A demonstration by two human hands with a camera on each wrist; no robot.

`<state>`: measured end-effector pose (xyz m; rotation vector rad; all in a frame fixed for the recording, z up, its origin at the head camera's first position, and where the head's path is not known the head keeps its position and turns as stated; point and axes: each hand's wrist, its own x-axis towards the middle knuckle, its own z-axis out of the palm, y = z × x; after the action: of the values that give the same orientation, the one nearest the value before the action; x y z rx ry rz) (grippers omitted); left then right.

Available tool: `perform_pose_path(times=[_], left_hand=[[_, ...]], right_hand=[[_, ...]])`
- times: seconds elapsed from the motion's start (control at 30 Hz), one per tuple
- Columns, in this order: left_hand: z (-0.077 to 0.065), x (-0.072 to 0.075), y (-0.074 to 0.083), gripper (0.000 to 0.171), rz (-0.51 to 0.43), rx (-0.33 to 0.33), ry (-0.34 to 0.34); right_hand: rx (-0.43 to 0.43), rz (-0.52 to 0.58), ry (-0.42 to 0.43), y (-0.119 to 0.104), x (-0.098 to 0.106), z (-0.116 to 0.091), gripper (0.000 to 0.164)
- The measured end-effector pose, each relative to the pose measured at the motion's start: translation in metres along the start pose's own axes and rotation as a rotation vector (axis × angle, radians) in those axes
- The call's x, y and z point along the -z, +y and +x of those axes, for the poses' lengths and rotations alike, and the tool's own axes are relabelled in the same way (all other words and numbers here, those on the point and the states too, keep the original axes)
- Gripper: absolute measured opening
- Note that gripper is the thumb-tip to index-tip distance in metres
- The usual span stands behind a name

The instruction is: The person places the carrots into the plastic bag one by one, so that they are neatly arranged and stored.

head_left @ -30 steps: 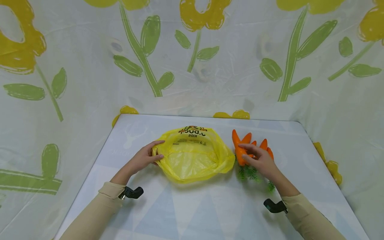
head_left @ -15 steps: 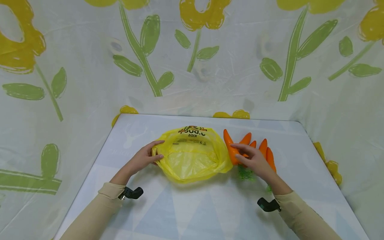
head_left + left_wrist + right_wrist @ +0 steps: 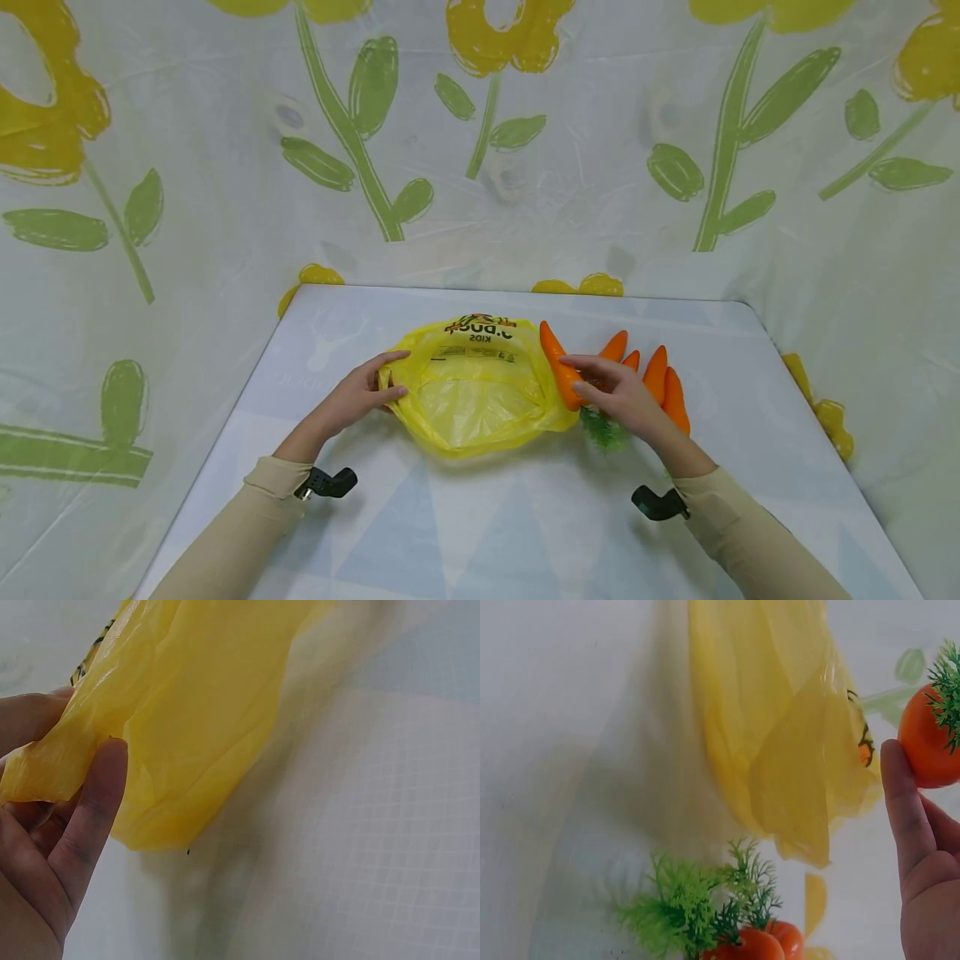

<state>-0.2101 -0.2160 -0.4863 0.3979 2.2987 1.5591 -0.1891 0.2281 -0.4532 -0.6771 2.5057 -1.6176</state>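
Note:
A yellow plastic bag [image 3: 480,408] with dark print lies spread on the table, its mouth facing the head camera. My left hand [image 3: 369,385] pinches the bag's left rim between thumb and fingers; the left wrist view shows the gathered film [image 3: 56,769] in that grip. In my right hand [image 3: 618,393] is an orange carrot [image 3: 558,367] with green feathery leaves [image 3: 602,429], held between thumb and fingers at the bag's right edge. From the right wrist, the carrot's round leafy end [image 3: 926,742] shows against the thumb.
Several more carrots [image 3: 675,400] lie to the right, partly hidden behind my right hand and wrist. Their leafy tops [image 3: 682,907] show low in the right wrist view. The pale patterned table [image 3: 495,533] ends at a back edge against a flower-printed cloth [image 3: 585,208].
My right hand has moved left with the carrot, away from the other carrots and up to the bag's right edge. The left hand and bag stay nearly still.

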Motion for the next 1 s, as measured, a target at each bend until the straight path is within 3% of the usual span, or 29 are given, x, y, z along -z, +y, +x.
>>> perform_pose_path(times=[0.27, 0.6, 1.0], left_hand=[[0.000, -0.001, 0.000, 0.068, -0.011, -0.003, -0.006], [-0.001, -0.001, 0.000, 0.068, -0.007, -0.002, -0.008], [-0.002, -0.001, 0.000, 0.068, 0.005, 0.010, -0.005]], right_hand=[[0.027, 0.052, -0.043, -0.001, -0.009, 0.007, 0.038], [-0.056, -0.014, -0.082, -0.009, -0.019, 0.015, 0.039], [-0.051, -0.027, -0.110, -0.011, -0.034, 0.026, 0.039]])
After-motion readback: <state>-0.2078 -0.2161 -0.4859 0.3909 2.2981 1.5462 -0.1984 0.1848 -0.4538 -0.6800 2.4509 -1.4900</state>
